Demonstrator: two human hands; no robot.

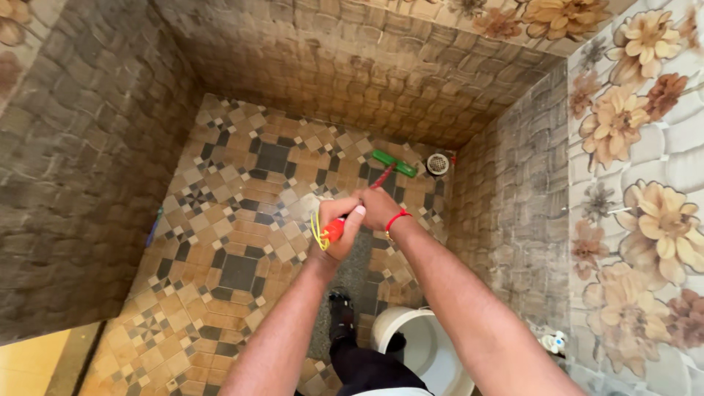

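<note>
While the red handle [345, 224] is clasped in both the left hand [339, 231] and right hand [378, 207], each grip closed on it, the green wiper head [394, 163] (at one o'clock, beside the floor drain [438, 163]) is best kept flat on the tiled floor [227, 242].

Floor: patterned brown-and-grey geometric tile floor [235, 220] beneath me
Walls: brown cobble-pattern tiled walls [81, 161], cream flower-print tiles [645, 183] to my right
Corner: round metal floor drain [438, 163]
Light: warm, even

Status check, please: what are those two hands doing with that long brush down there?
Left hand and right hand both closed on red-handled floor brush. Green brush head on patterned tile floor, beside round metal drain. White bucket by the feet.
</note>
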